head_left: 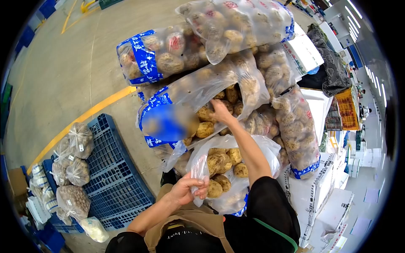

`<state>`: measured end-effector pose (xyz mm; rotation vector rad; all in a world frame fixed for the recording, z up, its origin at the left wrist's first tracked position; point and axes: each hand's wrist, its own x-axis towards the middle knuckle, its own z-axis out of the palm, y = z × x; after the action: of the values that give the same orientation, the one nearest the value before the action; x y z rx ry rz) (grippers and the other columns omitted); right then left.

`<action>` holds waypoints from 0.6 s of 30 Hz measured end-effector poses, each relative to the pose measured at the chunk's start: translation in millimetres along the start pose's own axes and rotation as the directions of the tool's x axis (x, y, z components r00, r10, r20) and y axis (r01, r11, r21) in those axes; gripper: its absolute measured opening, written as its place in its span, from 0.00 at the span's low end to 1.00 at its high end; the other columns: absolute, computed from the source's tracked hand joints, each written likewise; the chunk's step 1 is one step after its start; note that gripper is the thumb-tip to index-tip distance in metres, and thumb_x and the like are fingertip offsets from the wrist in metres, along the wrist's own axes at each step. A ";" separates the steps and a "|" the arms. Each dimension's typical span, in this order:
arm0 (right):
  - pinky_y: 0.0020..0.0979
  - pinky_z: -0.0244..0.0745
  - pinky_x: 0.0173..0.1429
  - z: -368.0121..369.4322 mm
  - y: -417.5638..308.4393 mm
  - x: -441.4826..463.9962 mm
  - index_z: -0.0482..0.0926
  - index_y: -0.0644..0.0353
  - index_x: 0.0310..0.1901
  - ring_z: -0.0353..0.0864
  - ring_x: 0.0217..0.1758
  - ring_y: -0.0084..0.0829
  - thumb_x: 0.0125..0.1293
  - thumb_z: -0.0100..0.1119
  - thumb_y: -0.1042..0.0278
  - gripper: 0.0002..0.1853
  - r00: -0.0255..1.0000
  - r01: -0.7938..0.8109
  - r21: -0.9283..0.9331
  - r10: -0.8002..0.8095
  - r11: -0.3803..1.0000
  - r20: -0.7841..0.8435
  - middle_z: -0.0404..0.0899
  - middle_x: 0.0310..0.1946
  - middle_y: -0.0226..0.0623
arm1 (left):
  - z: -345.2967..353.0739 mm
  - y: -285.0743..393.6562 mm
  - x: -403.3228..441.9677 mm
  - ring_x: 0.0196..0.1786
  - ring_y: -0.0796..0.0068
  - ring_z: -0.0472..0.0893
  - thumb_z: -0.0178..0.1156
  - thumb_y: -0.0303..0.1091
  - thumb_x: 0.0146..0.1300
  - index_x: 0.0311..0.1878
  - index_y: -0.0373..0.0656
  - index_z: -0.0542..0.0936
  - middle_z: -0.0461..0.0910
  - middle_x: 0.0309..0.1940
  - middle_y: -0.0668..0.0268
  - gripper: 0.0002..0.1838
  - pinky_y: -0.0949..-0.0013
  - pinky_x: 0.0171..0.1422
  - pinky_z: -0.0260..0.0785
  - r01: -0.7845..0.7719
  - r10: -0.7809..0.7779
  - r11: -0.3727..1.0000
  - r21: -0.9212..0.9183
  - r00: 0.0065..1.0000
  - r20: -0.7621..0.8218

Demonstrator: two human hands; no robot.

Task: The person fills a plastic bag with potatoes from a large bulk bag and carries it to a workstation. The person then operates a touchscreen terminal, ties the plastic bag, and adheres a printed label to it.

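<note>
My left hand [189, 188] is closed on the rim of a clear plastic bag [274, 152] that hangs open in front of me. Several potatoes [219, 163] lie inside it. Beyond it, a large sack [202, 90] of potatoes with blue printed bands has a torn opening in its side. My right hand [220, 111] reaches into that opening, resting on the potatoes [205, 129] there. Its fingertips are partly hidden among them, so whether it grips one does not show. A blurred patch covers part of the sack's left end.
More full potato sacks [168, 55] are stacked behind and to the right [297, 130]. White cartons [308, 194] stand at the right. At the left a blue pallet [114, 173] lies on the floor, with several bagged goods [74, 198] along its edge.
</note>
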<state>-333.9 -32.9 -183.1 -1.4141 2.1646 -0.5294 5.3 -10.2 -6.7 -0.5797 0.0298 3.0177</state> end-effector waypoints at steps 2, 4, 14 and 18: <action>0.45 0.66 0.63 37.5 12.0 23.5 0.64 0.64 0.62 0.71 0.60 0.51 0.47 0.70 0.58 0.41 0.989 -0.058 -0.118 0.073 0.991 0.126 0.72 0.56 0.55 | -1.6 3.3 -3.2 0.21 0.77 0.67 0.53 0.23 0.56 0.52 0.45 0.66 0.71 0.29 0.65 0.19 0.66 0.30 0.63 -0.022 0.021 1.000 -0.009 1.000 -0.017; 0.47 0.65 0.64 64.2 10.2 32.7 0.61 0.61 0.64 0.70 0.61 0.52 0.46 0.72 0.56 0.44 0.957 -0.189 -0.244 0.235 0.951 0.173 0.71 0.58 0.54 | -7.6 7.1 -5.0 0.21 0.77 0.67 0.53 0.22 0.56 0.52 0.45 0.66 0.71 0.29 0.65 0.19 0.66 0.31 0.63 -0.024 0.024 0.999 -0.045 0.999 -0.021; 0.35 0.74 0.54 8.3 3.4 -12.9 0.73 0.69 0.55 0.80 0.50 0.39 0.44 0.74 0.59 0.36 0.966 -0.079 0.634 0.216 0.769 -0.142 0.80 0.46 0.43 | -10.2 6.1 2.3 0.22 0.78 0.66 0.52 0.25 0.57 0.50 0.43 0.68 0.69 0.29 0.66 0.16 0.68 0.30 0.60 0.019 -0.018 0.998 -0.057 1.000 0.020; 0.32 0.74 0.58 -67.7 -34.1 -81.3 0.71 0.69 0.57 0.78 0.52 0.29 0.44 0.74 0.55 0.40 0.988 0.047 0.988 0.141 0.147 -0.068 0.78 0.49 0.38 | -4.9 8.4 6.5 0.21 0.80 0.65 0.51 0.26 0.58 0.49 0.43 0.67 0.67 0.27 0.67 0.14 0.70 0.29 0.58 -0.026 0.026 0.994 -0.104 1.000 0.000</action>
<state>-322.1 32.2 -93.9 -0.4650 1.2381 -1.6980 0.4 -18.3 -13.6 -0.5903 -0.1210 3.0598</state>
